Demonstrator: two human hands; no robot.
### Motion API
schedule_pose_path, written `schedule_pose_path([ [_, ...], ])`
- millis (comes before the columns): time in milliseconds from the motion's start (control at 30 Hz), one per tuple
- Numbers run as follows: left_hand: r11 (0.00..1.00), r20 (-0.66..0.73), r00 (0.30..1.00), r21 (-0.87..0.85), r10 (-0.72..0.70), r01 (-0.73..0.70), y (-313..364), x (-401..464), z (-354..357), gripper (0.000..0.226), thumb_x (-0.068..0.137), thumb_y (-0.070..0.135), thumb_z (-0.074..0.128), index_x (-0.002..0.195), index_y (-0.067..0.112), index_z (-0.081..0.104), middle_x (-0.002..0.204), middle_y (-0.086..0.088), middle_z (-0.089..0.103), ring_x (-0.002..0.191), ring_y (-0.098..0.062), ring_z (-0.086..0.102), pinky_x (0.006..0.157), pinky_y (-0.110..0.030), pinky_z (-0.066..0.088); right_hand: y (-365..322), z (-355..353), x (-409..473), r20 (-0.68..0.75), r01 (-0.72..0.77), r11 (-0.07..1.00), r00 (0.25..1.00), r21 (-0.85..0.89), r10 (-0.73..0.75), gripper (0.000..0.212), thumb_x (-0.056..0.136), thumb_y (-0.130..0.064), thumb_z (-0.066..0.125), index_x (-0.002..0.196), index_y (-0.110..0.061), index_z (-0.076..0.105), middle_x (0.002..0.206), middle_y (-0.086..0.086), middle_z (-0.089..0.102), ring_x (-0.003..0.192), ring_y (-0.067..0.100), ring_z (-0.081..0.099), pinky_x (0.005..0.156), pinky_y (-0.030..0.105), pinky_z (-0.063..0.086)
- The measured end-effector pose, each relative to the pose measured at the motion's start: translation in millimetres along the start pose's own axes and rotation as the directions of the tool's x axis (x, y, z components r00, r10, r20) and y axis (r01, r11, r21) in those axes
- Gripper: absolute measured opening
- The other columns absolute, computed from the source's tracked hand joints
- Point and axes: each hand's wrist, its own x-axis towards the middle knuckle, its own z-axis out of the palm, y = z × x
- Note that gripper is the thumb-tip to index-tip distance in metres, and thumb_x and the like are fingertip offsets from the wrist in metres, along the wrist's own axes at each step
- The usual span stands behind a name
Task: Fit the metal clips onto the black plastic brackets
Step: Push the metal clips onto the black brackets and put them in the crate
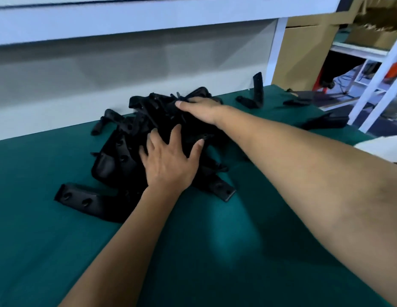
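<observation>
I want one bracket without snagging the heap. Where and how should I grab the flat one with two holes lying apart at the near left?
Probably take the two-hole bracket by its free left end, coming from the left and pinching its long edges. That end lies flat on the green cloth; its right end runs under the bracket pile.

1. The light is moderate and cool, with a bluish tint over the white shelf point(148, 16) at the far side.
2. A pale, soft patch of glare lies on the green table cover point(226, 235) in the near middle.
3. The pile of black brackets point(162, 120) reads as one dark mass with little surface detail.
4. Soft shadow falls on the cover under the right forearm point(304, 178).
5. Motion blur smears the whole view, worst at the far right around the cardboard boxes point(304, 52).
6. Wide-angle distortion tilts the shelf edges and the white posts at the right.
</observation>
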Motion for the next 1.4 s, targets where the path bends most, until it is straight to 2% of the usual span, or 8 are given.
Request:
schedule_pose_path([
  [200, 1.000, -0.143, 0.990, -0.015, 0.003, -0.005, -2.3, -25.5, -13.1, 0.073, 0.092, 0.067, 0.047, 0.149, 0.022, 0.039, 0.166, -0.022, 0.011, 0.156, -0.040, 0.001, 0.124, -0.062, 0.011, -2.7, 5.0, -34.3, -0.415, -0.047, 0.985, 0.909, -0.167, -0.027, 0.080, 0.088, -0.085, 0.025, 0.151, -0.040, 0.043, 0.148, 0.008, 0.052, 0.140, 0.033, 0.040, 0.105, 0.053, 0.040],
  [433, 0.975, -0.234, 0.953, -0.057, 0.194, -0.213, 58.7, -14.4, -9.0, 0.056, 0.093, 0.058, 0.052, 0.134, 0.019, 0.052, 0.162, -0.021, 0.021, 0.156, -0.040, 0.006, 0.124, -0.061, 0.013, 83.3, -90.5, -44.4, -0.609, -0.657, 0.664, 0.703, -0.357, 0.368, 0.083, 0.084, -0.060, 0.064, 0.151, -0.021, 0.035, 0.162, 0.025, 0.019, 0.152, 0.047, 0.007, 0.111, 0.069, 0.028],
  [667, 0.904, -0.120, 0.896, 0.045, 0.427, -0.425, 137.1, 61.0, 27.4, 0.050, 0.096, 0.052, 0.052, 0.124, 0.011, 0.061, 0.152, -0.019, 0.036, 0.151, -0.038, 0.021, 0.121, -0.053, 0.022, 127.3, -176.0, -35.6, -0.383, -0.624, 0.608, 0.782, -0.491, 0.492, 0.112, 0.086, -0.081, 0.055, 0.164, -0.027, -0.004, 0.171, 0.017, 0.004, 0.156, 0.047, 0.005, 0.124, 0.059, 0.016],
  [900, 0.890, 0.325, 0.876, 0.168, 0.356, -0.424, 195.8, 157.9, 95.8, 0.077, 0.095, 0.057, 0.052, 0.158, 0.020, 0.028, 0.170, -0.015, 0.001, 0.157, -0.036, -0.007, 0.123, -0.059, 0.017, 163.0, -193.5, -33.1, -0.060, -0.606, 0.731, 0.781, -0.315, 0.621, 0.121, 0.073, -0.079, 0.070, 0.164, -0.037, 0.003, 0.172, 0.011, 0.008, 0.137, 0.044, 0.046, 0.072, 0.045, 0.065],
  [1000, 0.876, 0.434, 0.827, 0.153, 0.357, -0.458, 196.1, 181.3, 119.1, 0.082, 0.095, 0.054, 0.051, 0.163, 0.026, 0.016, 0.172, -0.007, -0.009, 0.158, -0.033, -0.011, 0.126, -0.058, 0.013, 177.5, -187.9, -24.0, 0.014, -0.583, 0.709, 0.768, -0.396, 0.640, 0.122, 0.074, -0.078, 0.070, 0.164, -0.038, -0.001, 0.173, 0.008, 0.005, 0.133, 0.039, 0.052, 0.085, 0.046, 0.064],
  [1167, 0.875, 0.430, 0.814, 0.102, 0.391, -0.473, 200.0, 187.8, 118.8, 0.062, 0.090, 0.051, 0.057, 0.142, 0.018, 0.047, 0.141, -0.008, 0.045, 0.130, -0.036, 0.049, 0.102, -0.043, 0.043, 180.7, -168.4, -7.7, 0.076, -0.579, 0.693, 0.742, -0.430, 0.666, 0.117, 0.071, -0.083, 0.070, 0.160, -0.022, 0.024, 0.159, 0.009, 0.035, 0.126, 0.032, 0.060, 0.085, 0.042, 0.063],
  [1333, 0.818, 0.451, 0.789, 0.192, 0.417, -0.542, 193.2, 162.7, 82.5, 0.051, 0.087, 0.043, 0.065, 0.129, 0.014, 0.060, 0.128, -0.010, 0.060, 0.119, -0.033, 0.060, 0.088, -0.035, 0.049, 146.0, -134.1, -9.9, 0.141, -0.420, 0.782, 0.835, -0.461, 0.532, 0.090, 0.089, -0.063, 0.069, 0.153, -0.008, 0.037, 0.151, 0.013, 0.050, 0.136, 0.032, 0.053, 0.105, 0.041, 0.050],
  [1400, 0.775, 0.468, 0.769, 0.240, 0.435, -0.584, 178.4, 146.6, 68.1, 0.048, 0.091, 0.048, 0.060, 0.124, 0.014, 0.066, 0.125, -0.013, 0.065, 0.115, -0.034, 0.063, 0.086, -0.035, 0.051, 124.8, -116.4, -14.4, 0.173, -0.289, 0.856, 0.904, -0.429, 0.392, 0.062, 0.094, -0.039, 0.071, 0.143, -0.005, 0.053, 0.137, 0.013, 0.062, 0.118, 0.027, 0.065, 0.086, 0.032, 0.059],
])
